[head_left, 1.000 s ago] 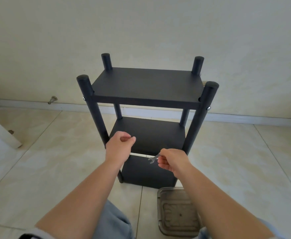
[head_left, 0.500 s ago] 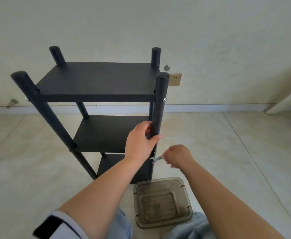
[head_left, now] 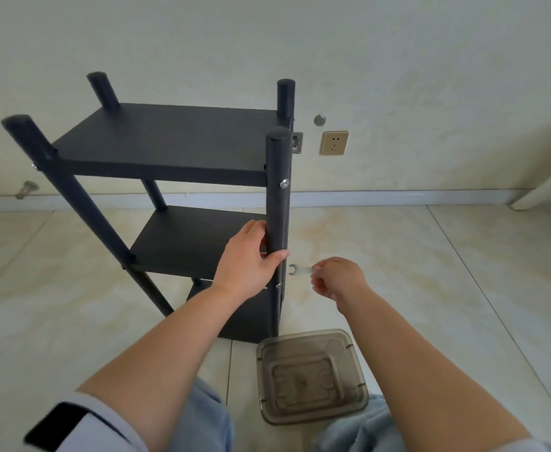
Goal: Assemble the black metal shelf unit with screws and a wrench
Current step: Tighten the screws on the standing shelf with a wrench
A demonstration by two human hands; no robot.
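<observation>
Matt black metal shelf unit (head_left: 169, 138), shiny bare-metal wrench (head_left: 300, 270), translucent smoky plastic tray (head_left: 311, 376), glossy floor tiles (head_left: 430, 288).

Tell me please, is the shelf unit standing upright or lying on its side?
Upright. The shelf unit stands on the floor with its shelves level and posts pointing up; the left hand grips the front right post.

Tiled floor (head_left: 430, 288) bore the upright black shelf unit (head_left: 169, 141) and, just beside its foot, a brown plastic tray (head_left: 310, 376)

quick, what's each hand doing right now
Left hand: grips the front right post of the black shelf unit.
Right hand: pinches a small flat wrench beside that post.
</observation>
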